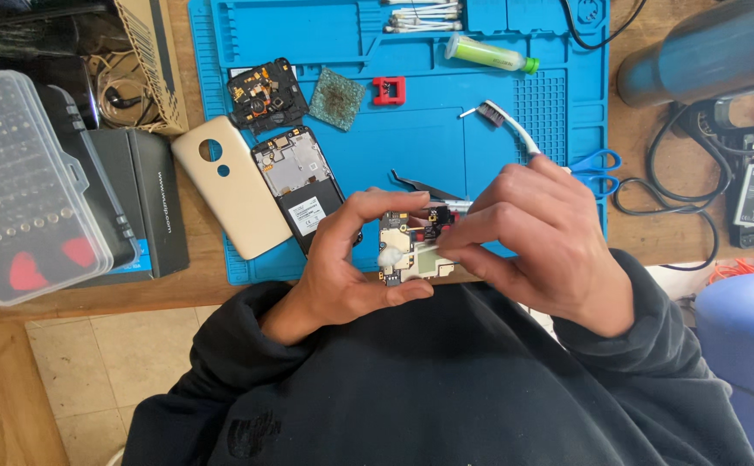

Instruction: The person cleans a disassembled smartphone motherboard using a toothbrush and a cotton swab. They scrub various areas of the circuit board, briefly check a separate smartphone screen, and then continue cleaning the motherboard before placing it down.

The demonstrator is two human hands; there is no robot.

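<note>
My left hand (347, 263) grips a small phone circuit board (404, 250) between thumb and fingers, held above my lap at the table's edge. A white cotton wad (391, 256) rests on the board. My right hand (541, 242) pinches at the board's right side and holds a white toothbrush (508, 126) whose bristled head points away over the blue mat. Black tweezers (420, 184) lie just behind the board.
On the blue work mat (429, 147) lie an opened phone body (301, 184), a beige back cover (230, 185), a black inner frame (266, 93), a red part (389, 90), a green tube (491, 53) and blue scissors (597, 168). A clear bit case (23, 185) sits left.
</note>
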